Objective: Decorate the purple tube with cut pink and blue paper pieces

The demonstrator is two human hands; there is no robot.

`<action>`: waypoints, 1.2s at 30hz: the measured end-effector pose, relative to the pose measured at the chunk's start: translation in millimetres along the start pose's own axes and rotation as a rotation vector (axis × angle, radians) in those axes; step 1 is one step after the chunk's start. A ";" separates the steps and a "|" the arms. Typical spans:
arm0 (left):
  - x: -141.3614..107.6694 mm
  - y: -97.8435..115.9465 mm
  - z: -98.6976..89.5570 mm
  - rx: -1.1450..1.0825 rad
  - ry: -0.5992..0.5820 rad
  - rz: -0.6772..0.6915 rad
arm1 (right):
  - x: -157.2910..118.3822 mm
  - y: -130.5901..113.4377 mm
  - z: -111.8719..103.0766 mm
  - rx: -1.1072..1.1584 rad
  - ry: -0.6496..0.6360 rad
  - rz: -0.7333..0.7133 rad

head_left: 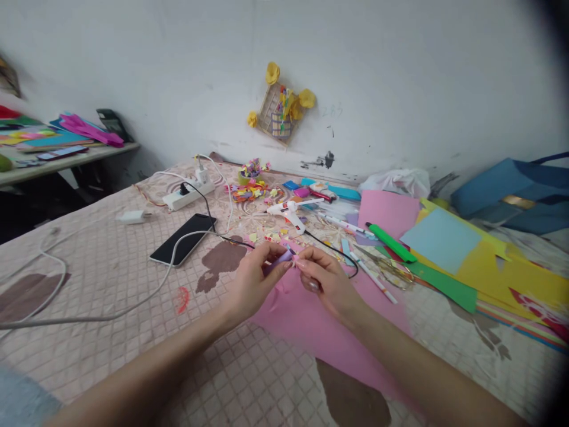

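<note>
Purple rod (279,260) slants away rightward; left hand (256,274) pinches it, right hand (326,280) pinches strip (294,260)

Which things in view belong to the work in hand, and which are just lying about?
Seemingly part of the work:
- slim purple item in the left hand
- small pink piece at the right hand
- pink sheet beneath

Probably just lying about:
- phone
- white charger
- blue bag
</note>
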State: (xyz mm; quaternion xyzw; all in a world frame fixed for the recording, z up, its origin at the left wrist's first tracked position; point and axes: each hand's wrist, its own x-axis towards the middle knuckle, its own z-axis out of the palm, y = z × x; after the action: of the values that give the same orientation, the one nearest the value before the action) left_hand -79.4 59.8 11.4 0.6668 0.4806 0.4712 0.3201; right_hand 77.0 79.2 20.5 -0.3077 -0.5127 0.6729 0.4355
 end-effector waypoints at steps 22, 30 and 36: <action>0.0 5.0 -0.1 0.092 0.002 -0.001 | 4.7 8.5 -5.8 -0.059 -0.050 -0.011; -0.1 3.7 -2.2 0.089 0.021 -0.031 | -9.4 2.5 -0.8 -0.418 0.192 -0.187; 0.1 4.2 -2.8 0.067 0.022 -0.020 | -16.0 3.2 -2.3 -0.248 0.179 -0.110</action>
State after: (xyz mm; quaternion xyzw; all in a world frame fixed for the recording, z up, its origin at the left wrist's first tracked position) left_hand -80.6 58.4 16.1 0.6672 0.5061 0.4589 0.2969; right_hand 85.0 65.5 16.3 -0.3892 -0.5672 0.5494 0.4743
